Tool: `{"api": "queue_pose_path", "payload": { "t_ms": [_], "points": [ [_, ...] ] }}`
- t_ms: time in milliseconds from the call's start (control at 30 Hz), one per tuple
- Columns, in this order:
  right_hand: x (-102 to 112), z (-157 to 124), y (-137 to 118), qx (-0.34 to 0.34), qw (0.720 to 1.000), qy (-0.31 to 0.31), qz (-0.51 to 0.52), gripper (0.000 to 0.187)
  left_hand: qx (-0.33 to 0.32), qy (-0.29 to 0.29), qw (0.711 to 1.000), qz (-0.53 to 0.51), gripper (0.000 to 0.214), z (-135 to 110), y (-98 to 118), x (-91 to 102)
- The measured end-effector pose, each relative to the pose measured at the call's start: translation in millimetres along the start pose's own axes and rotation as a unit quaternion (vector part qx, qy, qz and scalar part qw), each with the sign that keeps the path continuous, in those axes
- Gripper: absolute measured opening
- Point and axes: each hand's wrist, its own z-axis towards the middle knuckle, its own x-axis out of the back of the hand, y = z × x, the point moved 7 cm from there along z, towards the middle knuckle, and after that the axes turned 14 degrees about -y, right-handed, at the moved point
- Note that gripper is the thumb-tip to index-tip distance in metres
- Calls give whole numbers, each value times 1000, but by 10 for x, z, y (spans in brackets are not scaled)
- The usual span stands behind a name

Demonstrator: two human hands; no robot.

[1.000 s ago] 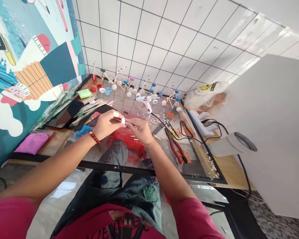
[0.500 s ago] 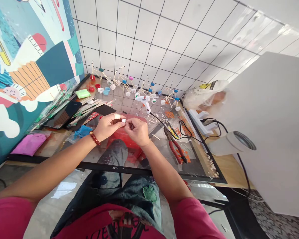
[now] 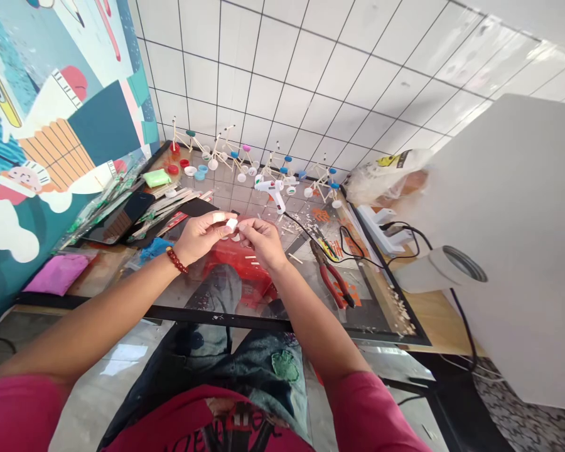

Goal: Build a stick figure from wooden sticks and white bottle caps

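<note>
Head view: the white piece (image 3: 231, 223) has tilted in the left hand's (image 3: 198, 235) pinch, apparently still being worked; the right hand's (image 3: 262, 242) hold is unclear.

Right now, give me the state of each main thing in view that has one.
Left hand: pinching the small white piece
Right hand: fingertips drawn together; grip unclear
Glue gun: unheld, corded
Pliers: lying, handles apart
Phone: screen dark
White power strip: cord plugged in
Stick models: standing
Pink packet: lying flat

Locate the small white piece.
Head view, left of centre: the small white piece is held in the left grip, just left of the right grip.
</note>
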Motion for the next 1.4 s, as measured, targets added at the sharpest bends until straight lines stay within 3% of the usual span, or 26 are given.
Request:
{"api": "queue_pose_path", "payload": {
  "t_ms": [100, 300, 467, 533, 667, 733, 800, 867, 933, 1000, 1133, 1400],
  "points": [
    [-10, 2, -11, 2, 1000, -28, 0, 38, -29, 22, 999, 25, 42, -3, 48, 24],
    [13, 20, 45, -3, 1000, -28, -12, 39, -67, 25, 997, 39, 32, -39, 143, -7],
    [6, -21, -61, 38, 993, -32, -105, 36, -61, 31, 997, 46, 32, -51, 149, 7],
    [-30, -70, -176, 80, 975, -26, -207, 29, -60, 28, 996, 55, 32, -45, 146, 12],
    [-122, -157, -321, 139, 909, 27, -392, 14, -60, 8, 995, 79, 27, -29, 160, -13],
    [-96, -144, -305, 132, 911, 56, -387, 13, -48, -2, 997, 64, 26, -22, 144, -37],
    [32, -112, -261, 105, 938, 101, -315, 15, -23, -10, 1000, 6, 31, -15, 88, -62],
    [205, -100, -236, 84, 959, 155, -223, 21, 4, -15, 995, -97, 39, -6, 5, -93],
    [307, -96, -251, 83, 969, 171, -160, 26, 20, -15, 979, -204, 44, 7, -67, -117],
    [291, -83, -287, 93, 977, 134, -138, 28, 26, -13, 963, -268, 45, 24, -109, -122],
    [136, -97, -286, 113, 981, 66, -143, 26, 24, -2, 956, -293, 42, 50, -138, -88],
    [-39, -150, -324, 165, 938, 38, -302, 15, 47, 31, 972, -229, 43, 23, -212, -46]
  ]
}}
